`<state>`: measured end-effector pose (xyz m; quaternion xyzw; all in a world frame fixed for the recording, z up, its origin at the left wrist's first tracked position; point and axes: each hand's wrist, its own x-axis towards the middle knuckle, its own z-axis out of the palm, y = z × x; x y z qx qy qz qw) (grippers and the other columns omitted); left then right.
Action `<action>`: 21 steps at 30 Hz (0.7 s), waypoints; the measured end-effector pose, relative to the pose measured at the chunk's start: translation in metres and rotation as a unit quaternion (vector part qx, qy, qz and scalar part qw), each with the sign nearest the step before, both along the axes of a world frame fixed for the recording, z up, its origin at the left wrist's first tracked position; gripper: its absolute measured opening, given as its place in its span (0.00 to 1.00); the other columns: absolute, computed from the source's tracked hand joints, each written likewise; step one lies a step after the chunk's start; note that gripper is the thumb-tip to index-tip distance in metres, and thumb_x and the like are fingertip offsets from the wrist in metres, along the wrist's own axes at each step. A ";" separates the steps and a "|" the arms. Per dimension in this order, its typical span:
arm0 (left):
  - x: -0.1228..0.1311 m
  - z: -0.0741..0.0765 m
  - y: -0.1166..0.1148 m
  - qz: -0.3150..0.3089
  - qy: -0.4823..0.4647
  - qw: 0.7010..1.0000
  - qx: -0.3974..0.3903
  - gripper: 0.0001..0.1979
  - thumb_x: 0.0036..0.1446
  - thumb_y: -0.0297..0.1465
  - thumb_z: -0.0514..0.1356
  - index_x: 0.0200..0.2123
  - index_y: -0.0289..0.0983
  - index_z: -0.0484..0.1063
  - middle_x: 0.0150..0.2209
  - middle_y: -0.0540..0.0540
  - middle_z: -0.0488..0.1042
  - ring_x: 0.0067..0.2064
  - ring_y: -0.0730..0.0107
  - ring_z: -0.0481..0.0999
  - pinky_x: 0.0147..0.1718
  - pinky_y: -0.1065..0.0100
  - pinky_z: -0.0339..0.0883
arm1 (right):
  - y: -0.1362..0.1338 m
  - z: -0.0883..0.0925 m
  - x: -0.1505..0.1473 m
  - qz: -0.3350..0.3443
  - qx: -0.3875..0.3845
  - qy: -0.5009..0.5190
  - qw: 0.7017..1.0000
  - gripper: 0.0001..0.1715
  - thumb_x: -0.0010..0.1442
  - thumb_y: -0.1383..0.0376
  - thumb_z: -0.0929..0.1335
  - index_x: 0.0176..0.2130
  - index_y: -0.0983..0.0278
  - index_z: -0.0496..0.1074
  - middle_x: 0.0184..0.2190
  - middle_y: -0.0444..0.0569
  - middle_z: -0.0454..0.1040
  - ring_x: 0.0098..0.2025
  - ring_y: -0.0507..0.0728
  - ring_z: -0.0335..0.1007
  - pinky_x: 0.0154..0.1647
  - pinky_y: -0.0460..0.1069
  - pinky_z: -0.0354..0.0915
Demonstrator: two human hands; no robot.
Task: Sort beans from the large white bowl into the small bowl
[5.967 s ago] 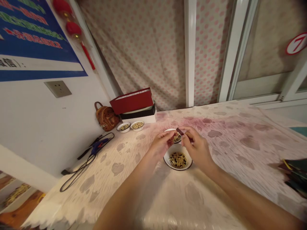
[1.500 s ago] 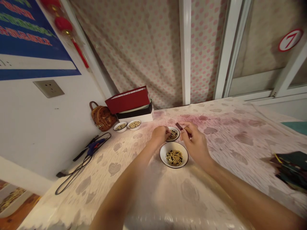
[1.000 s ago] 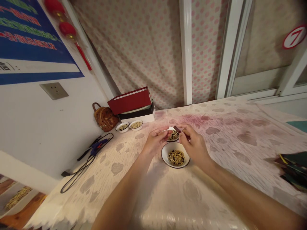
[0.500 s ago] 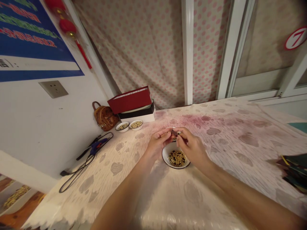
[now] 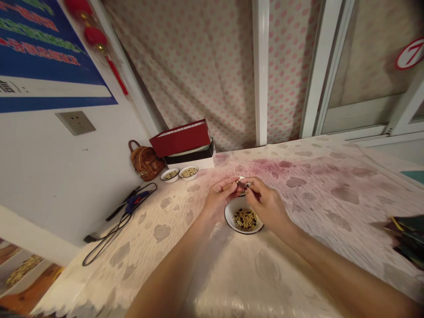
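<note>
Both hands meet above the rear rim of a white bowl (image 5: 228,216) with a dark edge, which holds yellow and black beans (image 5: 245,219). Between the fingertips is a small reddish-brown piece (image 5: 243,185), perhaps cloth; its kind is too small to make out. My left hand (image 5: 217,196) pinches it from the left, thumb toward me. From the right, my right hand (image 5: 265,197) grips it with bent fingers. A second white bowl (image 5: 237,178) stands just behind, largely hidden by my hands.
Two small bowls of beans or grain (image 5: 170,175) stand at the back left, before a red box (image 5: 180,140) on a black-and-white box (image 5: 207,160). Beside them is a brown mini backpack (image 5: 145,162). A blue glue gun (image 5: 135,202) with its cord lies left; dark fabric (image 5: 409,236) lies right.
My fingers have shifted slightly around the reddish-brown piece, which sits at a slightly different angle. The whole view has moved a touch; the bowls stand where they were.
</note>
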<state>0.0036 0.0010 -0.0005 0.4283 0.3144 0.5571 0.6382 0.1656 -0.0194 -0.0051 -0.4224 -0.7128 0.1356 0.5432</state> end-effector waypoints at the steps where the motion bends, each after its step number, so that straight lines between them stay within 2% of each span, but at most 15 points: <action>1: 0.000 0.000 0.000 0.001 0.000 1.000 0.000 0.23 0.46 0.32 0.77 0.46 0.32 0.82 0.36 0.44 0.83 0.36 0.71 0.80 0.51 0.63 0.70 | 0.000 0.000 0.000 -0.003 0.002 -0.001 1.000 0.13 0.64 0.65 0.63 0.47 0.59 0.73 0.29 0.44 0.82 0.28 0.56 0.78 0.30 0.49 0.65; 9: 0.001 -0.003 0.002 0.000 -0.011 1.000 -0.009 0.24 0.46 0.32 0.77 0.47 0.32 0.82 0.34 0.44 0.82 0.35 0.71 0.79 0.49 0.63 0.71 | 0.001 0.002 0.000 -0.002 0.001 -0.002 1.000 0.13 0.64 0.64 0.63 0.46 0.60 0.73 0.27 0.43 0.81 0.26 0.56 0.75 0.28 0.48 0.63; 14: -0.002 -0.001 0.003 0.019 0.009 1.000 0.005 0.23 0.44 0.35 0.78 0.44 0.33 0.82 0.37 0.43 0.83 0.37 0.70 0.80 0.49 0.64 0.70 | -0.001 0.004 0.002 -0.037 -0.008 0.012 0.999 0.14 0.63 0.64 0.63 0.46 0.60 0.74 0.25 0.42 0.77 0.25 0.55 0.72 0.28 0.48 0.61; 16: -0.006 0.003 0.001 0.007 0.066 0.998 0.025 0.21 0.47 0.37 0.77 0.43 0.34 0.82 0.39 0.42 0.84 0.39 0.67 0.81 0.47 0.64 0.70 | -0.001 0.007 0.005 -0.052 -0.012 0.027 0.998 0.15 0.64 0.64 0.63 0.47 0.61 0.74 0.24 0.41 0.75 0.24 0.54 0.70 0.28 0.48 0.61; 18: -0.010 0.006 -0.002 -0.033 0.153 0.986 0.057 0.19 0.50 0.38 0.74 0.43 0.34 0.82 0.39 0.41 0.84 0.41 0.65 0.81 0.48 0.64 0.69 | 0.000 0.009 0.008 -0.059 -0.011 0.046 0.997 0.16 0.64 0.63 0.62 0.48 0.62 0.74 0.25 0.42 0.75 0.25 0.54 0.70 0.29 0.48 0.61; 21: -0.014 0.009 -0.003 -0.081 0.283 0.947 0.124 0.14 0.55 0.37 0.70 0.43 0.35 0.83 0.41 0.40 0.84 0.44 0.61 0.81 0.48 0.63 0.69 | 0.002 0.011 0.011 -0.064 -0.006 0.060 0.996 0.16 0.63 0.64 0.62 0.47 0.62 0.74 0.26 0.43 0.76 0.26 0.55 0.71 0.30 0.48 0.62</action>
